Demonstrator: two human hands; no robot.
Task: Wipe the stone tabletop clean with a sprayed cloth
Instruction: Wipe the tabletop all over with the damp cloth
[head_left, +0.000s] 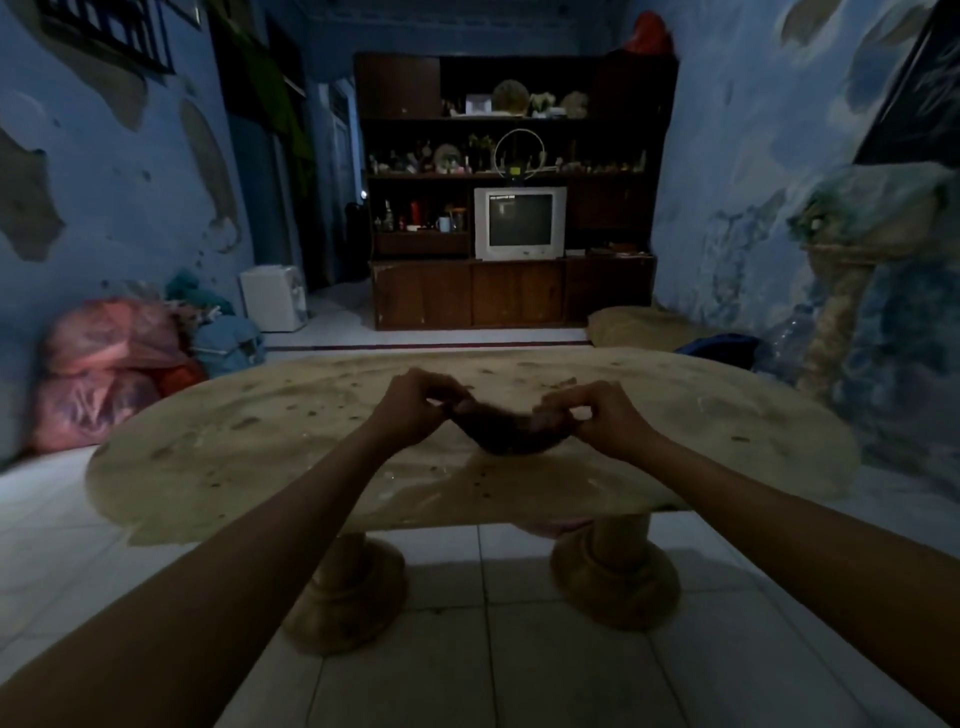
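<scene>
A dark cloth (501, 431) hangs in a sagging curve between my two hands, just above the middle of the oval stone tabletop (218, 452). My left hand (415, 408) pinches its left end with curled fingers. At the cloth's right end, my right hand (597, 413) pinches it the same way. The tabletop is beige with dark specks and smears. A darker, wet-looking patch (498, 480) lies on the stone under the cloth, toward the near edge.
The table stands on two round stone pedestals (348, 597) on a white tiled floor. Plastic bags (109, 364) pile up at the left wall. A wooden cabinet with a television (519, 223) fills the far end. A cushion (639, 325) and blue fabric (722, 348) lie beyond the table's right side.
</scene>
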